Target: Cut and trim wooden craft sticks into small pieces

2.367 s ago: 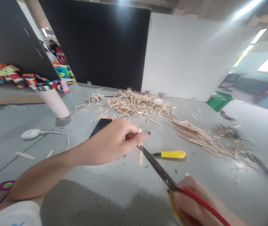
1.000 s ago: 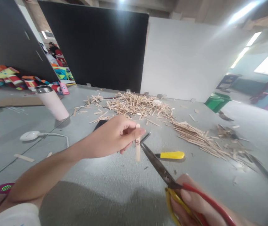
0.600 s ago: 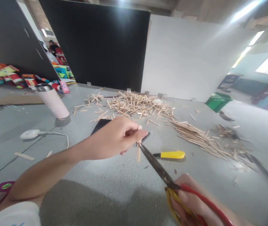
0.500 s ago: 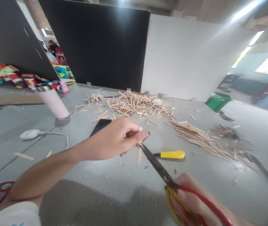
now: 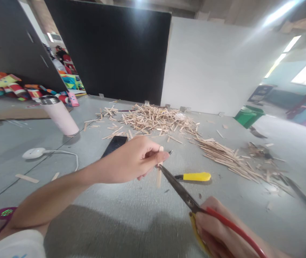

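Observation:
My left hand [image 5: 139, 159] pinches a wooden craft stick [image 5: 159, 177] between thumb and fingers, above the grey table. The stick points downward, with a short rounded end above the thumb. My right hand [image 5: 220, 225] is wrapped round the red and yellow handles of a pair of scissors [image 5: 181, 191]. The scissors' blade tips meet the stick just below my left thumb; whether they have cut into it I cannot tell. A yellow-handled cutter [image 5: 196, 176] lies on the table beyond the scissors. Behind my left wrist is a dark phone [image 5: 115, 144], partly covered.
A heap of craft sticks [image 5: 158, 120] lies at the back, with long thin strips [image 5: 228, 157] to its right. At left stand a pink tumbler [image 5: 60, 116] and a white device [image 5: 34, 153] with a cable. Black and white panels [image 5: 203, 64] border the table's back.
The scissors' handles have drawn closer together in my right hand. My left hand and the stick have stayed almost in place.

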### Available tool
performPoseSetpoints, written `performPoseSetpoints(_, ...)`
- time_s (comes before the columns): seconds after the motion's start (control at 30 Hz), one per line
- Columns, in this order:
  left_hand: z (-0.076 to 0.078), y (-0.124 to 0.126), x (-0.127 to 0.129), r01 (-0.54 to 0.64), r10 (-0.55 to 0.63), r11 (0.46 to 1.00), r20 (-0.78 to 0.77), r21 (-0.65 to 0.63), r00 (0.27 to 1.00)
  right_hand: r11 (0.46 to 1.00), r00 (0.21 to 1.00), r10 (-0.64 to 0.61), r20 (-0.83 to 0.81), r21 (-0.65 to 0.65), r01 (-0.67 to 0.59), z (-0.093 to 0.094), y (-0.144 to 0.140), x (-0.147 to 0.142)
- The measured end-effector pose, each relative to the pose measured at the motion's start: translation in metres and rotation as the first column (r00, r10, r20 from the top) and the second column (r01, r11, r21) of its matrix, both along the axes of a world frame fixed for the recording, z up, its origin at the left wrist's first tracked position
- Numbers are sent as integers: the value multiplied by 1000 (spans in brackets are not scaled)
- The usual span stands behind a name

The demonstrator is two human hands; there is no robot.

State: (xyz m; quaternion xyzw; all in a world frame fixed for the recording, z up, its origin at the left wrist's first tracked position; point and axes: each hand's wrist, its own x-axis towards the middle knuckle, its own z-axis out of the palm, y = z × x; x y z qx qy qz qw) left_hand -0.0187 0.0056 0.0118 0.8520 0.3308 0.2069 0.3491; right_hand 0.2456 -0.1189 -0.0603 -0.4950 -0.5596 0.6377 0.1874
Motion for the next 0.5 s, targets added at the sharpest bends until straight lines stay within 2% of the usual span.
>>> performPoseSetpoints(0.17, 1, 1, 1, 46, -46, 999, 17, -25, 999, 1000, 1000, 7, 22, 5, -7, 7, 3, -2)
performPoseSetpoints(0.27, 1, 2, 1, 80, -78, 996, 55, -39, 995, 999, 998, 43, 54, -21, -42, 8, 4, 2)
performPoseSetpoints(0.5, 2, 4, -1, 122, -120, 991, 51, -51, 992, 997, 996, 78, 53, 24, -79, 7, 7, 6)
